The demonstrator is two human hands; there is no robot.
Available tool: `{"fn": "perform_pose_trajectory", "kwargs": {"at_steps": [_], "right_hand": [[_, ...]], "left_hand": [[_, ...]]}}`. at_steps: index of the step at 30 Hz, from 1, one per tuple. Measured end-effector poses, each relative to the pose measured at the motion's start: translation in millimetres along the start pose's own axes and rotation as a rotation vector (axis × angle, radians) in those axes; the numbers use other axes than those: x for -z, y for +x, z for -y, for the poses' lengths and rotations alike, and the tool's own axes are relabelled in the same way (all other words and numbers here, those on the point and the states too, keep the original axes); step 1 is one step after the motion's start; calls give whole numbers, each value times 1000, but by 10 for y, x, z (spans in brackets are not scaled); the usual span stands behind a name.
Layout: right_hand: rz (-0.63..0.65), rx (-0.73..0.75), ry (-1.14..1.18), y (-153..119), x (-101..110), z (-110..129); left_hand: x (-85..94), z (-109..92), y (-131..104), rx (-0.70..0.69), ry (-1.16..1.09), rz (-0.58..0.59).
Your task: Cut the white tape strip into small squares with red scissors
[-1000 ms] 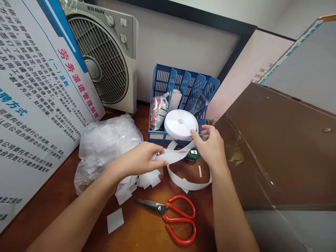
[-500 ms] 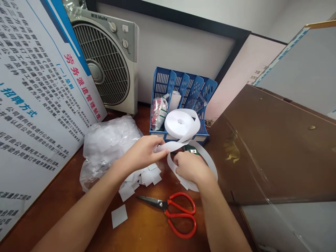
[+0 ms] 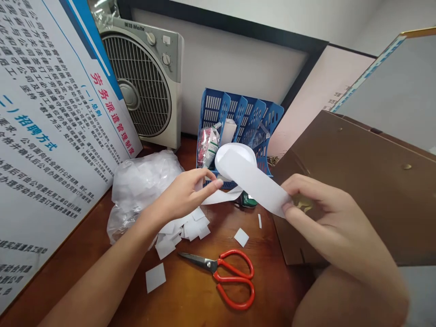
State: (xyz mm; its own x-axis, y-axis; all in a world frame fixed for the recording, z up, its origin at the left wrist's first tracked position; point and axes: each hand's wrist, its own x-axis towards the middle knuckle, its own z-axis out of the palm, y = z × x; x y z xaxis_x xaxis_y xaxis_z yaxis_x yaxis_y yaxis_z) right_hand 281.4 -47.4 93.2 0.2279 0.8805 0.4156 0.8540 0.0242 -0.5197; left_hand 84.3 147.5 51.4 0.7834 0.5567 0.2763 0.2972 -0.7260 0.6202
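Note:
At the right, my right hand (image 3: 316, 218) pinches one end of a white tape strip (image 3: 255, 181) between thumb and fingers. The strip slants up to the left, across the front of a white tape roll (image 3: 248, 152). My left hand (image 3: 190, 190) is in front of the roll with thumb and index finger apart. Another stretch of white tape (image 3: 223, 196) passes behind its thumb; its other fingers are partly hidden. Below the hands, red-handled scissors (image 3: 218, 268) lie on the wooden table. Several cut white squares (image 3: 195, 225) are piled left of them.
A clear bag of white pieces (image 3: 145, 181) sits at the left by a box fan (image 3: 146, 81). The roll stands against a blue file rack (image 3: 235, 106). A green object (image 3: 248, 200) lies before the rack. A brown panel (image 3: 368, 181) borders the right side.
My right hand has moved right and toward me, drawing the tape strip out across the roll. The hanging loop is gone from the table's middle. My left hand's thumb and index finger have spread.

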Motion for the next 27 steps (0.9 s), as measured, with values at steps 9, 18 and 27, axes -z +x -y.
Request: {"fn": "perform_pose_trajectory", "kwargs": {"at_steps": [9,18,27], "right_hand": [[100,-62,68,72,-104,16],[125,-58,-28,152,-306,23],[89,157,415,465,-994,-78]], "left_hand": [[-151,244,31,-27,152,-165],[-134,286,63,-58,40,-454],[-116,333,106,189,-493,-197]]}}
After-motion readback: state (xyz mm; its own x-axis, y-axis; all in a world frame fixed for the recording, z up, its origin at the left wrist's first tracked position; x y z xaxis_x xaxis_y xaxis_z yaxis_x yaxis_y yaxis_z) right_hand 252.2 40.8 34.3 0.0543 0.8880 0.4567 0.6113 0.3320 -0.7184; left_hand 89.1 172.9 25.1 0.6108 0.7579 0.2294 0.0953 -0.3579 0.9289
